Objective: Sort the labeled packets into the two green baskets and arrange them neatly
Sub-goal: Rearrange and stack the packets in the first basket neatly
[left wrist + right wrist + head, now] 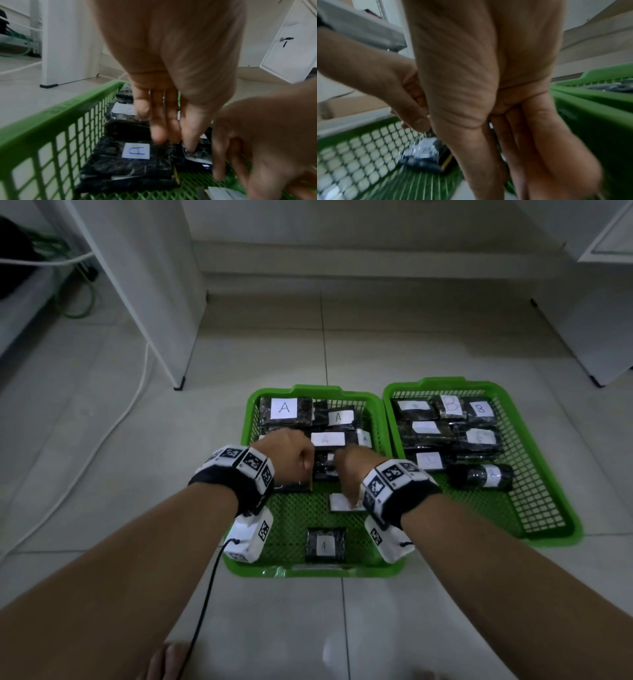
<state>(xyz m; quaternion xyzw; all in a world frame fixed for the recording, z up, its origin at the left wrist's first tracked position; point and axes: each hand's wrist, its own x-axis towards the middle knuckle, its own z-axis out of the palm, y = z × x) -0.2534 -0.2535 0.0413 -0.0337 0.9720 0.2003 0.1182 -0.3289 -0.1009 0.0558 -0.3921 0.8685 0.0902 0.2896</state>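
Note:
Two green baskets stand side by side on the floor. The left basket (260, 570) holds black packets labelled A (284, 407); the right basket (424, 381) holds packets labelled B (479, 409). Both hands are low in the middle of the left basket. My left hand (291, 457) points down; its straight fingers (159, 132) touch the edge of an A packet (135, 162), and its thumb rests on a smaller packet (195, 155). My right hand (349, 470) hangs beside it with straight fingers (530, 148) above a white-labelled packet (342, 501), holding nothing that I can see.
One loose packet (324, 544) lies near the left basket's front rim. A rolled packet (483, 475) lies in the right basket. A white cabinet leg (178, 385) and a white cable (102, 440) are to the left, another cabinet (596, 337) to the right.

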